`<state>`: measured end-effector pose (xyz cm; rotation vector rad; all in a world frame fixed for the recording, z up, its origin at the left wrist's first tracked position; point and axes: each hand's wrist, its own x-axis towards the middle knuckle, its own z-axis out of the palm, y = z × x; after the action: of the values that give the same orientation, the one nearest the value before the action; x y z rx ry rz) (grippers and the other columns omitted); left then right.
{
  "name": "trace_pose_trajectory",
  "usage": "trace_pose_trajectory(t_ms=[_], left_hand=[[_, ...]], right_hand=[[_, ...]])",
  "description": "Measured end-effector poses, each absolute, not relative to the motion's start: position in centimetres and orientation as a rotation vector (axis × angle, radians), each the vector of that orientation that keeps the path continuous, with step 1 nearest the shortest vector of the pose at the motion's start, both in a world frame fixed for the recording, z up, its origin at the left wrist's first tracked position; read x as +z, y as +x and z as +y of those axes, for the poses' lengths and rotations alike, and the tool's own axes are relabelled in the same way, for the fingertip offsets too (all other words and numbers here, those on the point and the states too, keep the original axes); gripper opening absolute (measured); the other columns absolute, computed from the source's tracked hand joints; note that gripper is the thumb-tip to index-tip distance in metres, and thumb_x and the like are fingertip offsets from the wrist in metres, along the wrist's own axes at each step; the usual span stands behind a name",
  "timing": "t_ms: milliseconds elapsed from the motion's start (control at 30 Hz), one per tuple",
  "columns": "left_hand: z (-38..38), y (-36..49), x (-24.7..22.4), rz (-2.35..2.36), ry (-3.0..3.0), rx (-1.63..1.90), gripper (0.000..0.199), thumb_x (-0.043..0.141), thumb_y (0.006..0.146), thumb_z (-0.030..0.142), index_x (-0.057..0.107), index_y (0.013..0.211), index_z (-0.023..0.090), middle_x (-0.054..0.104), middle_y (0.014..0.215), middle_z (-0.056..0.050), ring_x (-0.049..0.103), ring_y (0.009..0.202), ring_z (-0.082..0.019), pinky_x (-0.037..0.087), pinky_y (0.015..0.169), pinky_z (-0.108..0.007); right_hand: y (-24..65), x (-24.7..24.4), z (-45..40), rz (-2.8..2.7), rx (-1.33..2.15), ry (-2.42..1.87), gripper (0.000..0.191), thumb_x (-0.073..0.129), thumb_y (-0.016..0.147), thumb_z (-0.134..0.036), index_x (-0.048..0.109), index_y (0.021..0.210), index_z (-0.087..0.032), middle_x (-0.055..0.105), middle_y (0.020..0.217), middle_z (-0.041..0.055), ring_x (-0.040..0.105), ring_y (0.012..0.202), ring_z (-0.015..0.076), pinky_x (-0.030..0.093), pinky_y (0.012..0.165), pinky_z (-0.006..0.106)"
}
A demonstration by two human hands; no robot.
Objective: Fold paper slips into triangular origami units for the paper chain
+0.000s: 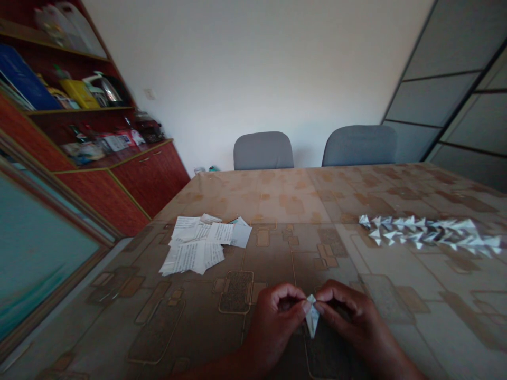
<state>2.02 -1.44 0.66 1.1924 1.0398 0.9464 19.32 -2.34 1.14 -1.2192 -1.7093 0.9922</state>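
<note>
Between my two hands is a small folded paper piece (312, 319), kite-shaped and narrowing to a point at its lower end. My left hand (279, 316) pinches its left edge near the top between thumb and index finger. On the opposite edge, my right hand (348, 311) pinches it the same way. The piece is held just above the patterned tablecloth (273, 348), close to me. To the left lies a loose pile of printed paper pieces (198, 248). Rows of small folded paper figures (420, 229) with pointed tips stand at the right.
Two grey chairs, the left chair (263, 150) and the right chair (359, 145), stand behind the table's far edge. A reddish wooden cabinet (146, 177) with filled shelves is at the left. Sliding panels (431, 97) rise at the right.
</note>
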Motion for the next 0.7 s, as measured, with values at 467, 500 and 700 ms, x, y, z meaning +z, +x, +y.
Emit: trace_pose_trajectory(t_ms=[467,500,700], left_hand=[[-1.48,2.12,1.11,1.03,1.182,0.925,0.021,0.066,0.073,0.034,0.062,0.066,0.015,0.056,0.059,0.001,0.053,0.057,-0.013,0.04,0.056,-0.022],[-1.49,2.1,1.18,1.034,1.189,0.918,0.021,0.065,0.073,0.034,0.062,0.066,0.015,0.056,0.059,0.001,0.052,0.057,-0.013,0.04,0.056,-0.022],[-1.66,2.13,1.42,1.026,1.219,0.911,0.021,0.064,0.074,0.035,0.062,0.066,0.015,0.055,0.059,0.001,0.051,0.057,-0.012,0.039,0.056,-0.022]], right_hand=[[19.34,0.76,-2.3,-1.451,1.371,-1.115,0.028,0.066,0.082,-0.045,0.065,0.074,-0.019,0.062,0.065,-0.0018,0.057,0.062,0.0129,0.046,0.059,0.021],[19.3,0.72,-2.28,-1.445,1.383,-1.119,0.028,0.067,0.081,-0.046,0.064,0.074,-0.019,0.062,0.065,-0.0017,0.057,0.062,0.013,0.046,0.058,0.021],[19.33,1.37,-2.2,-1.443,1.403,-1.138,0.036,0.067,0.078,-0.054,0.06,0.071,-0.02,0.056,0.061,-0.0029,0.053,0.058,0.0126,0.044,0.056,0.022]])
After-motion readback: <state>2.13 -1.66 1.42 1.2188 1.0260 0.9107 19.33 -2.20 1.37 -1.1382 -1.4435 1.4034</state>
